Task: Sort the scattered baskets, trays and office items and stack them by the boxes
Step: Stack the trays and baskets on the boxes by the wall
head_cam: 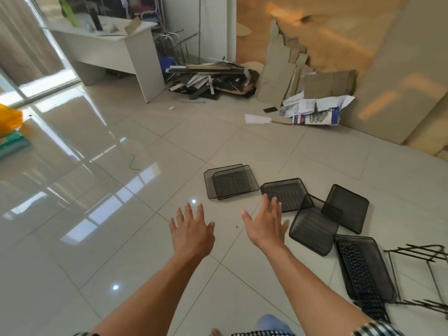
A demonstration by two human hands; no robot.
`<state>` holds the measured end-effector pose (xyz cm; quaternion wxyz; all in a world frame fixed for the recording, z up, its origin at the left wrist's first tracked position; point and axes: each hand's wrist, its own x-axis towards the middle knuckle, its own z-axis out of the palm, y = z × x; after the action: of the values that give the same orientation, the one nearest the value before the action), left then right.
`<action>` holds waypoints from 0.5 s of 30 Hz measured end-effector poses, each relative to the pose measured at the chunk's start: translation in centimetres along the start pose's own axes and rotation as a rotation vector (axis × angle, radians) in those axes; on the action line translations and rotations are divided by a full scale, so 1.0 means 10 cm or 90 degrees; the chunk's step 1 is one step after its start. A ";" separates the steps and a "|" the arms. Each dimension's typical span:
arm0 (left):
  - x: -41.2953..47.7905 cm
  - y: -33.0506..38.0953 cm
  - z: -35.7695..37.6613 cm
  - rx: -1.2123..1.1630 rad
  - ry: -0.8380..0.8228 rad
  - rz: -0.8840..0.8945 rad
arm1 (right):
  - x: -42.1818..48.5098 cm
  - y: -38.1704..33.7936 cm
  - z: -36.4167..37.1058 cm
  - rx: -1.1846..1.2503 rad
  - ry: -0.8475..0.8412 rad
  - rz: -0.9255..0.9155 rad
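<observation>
Glossy pale floor [101, 214] fills the head view. A white desk [109, 44] stands at the back left, and a torn box [315, 116] sits against the far right wall among leaning cardboard [276, 76]. That box looks like the stacking spot, and every tray lies well short of it, on the person's side.

Well in front of the box and to its left are the nested trays [229, 183], one sitting askew inside the other. Straight in front of the box lies the middle tray [283, 192], open side up. A leaning tray [312, 229] overlaps its corner and a dark tray [346, 209] overlaps that one in turn, so the three look dropped, not stacked. Farthest from the box, a long tray [363, 267] carries a keyboard [356, 267], with a wire rack [431, 270] just beside it.

Both arms reach out over the floor towards the box. The left grip [191, 229] is spread, fingers straight and apart, holding nothing. The right grip [266, 226] is likewise spread and empty. Its fingertips line up with the middle tray's near edge, but I cannot tell whether they touch it. The reach is probably for that tray or the nested trays, to gather like with like.

The rack is cut off at the right edge, and the keyboard's near end pokes out past its tray. Crumpled paper hides the box's contents. A small dark flat thing [270, 109] just left of the box is too small to name.
</observation>
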<state>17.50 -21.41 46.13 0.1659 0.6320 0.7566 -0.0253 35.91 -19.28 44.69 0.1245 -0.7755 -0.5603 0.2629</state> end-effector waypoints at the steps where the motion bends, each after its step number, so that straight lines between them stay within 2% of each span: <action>1: 0.11 -0.03 -0.04 -0.001 0.001 0.000 | 0.09 -0.08 0.02 -0.001 0.001 0.001; 8: 0.98 -0.30 -0.28 -0.004 0.003 -0.019 | 0.81 -0.62 0.27 0.001 -0.016 0.002; 15: 2.13 -0.46 -0.66 0.012 -0.001 -0.041 | 1.90 -1.29 0.50 0.011 -0.037 -0.003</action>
<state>8.49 -0.47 45.50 0.1594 0.6088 0.7762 -0.0384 27.26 2.35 41.72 0.1155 -0.7648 -0.5634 0.2902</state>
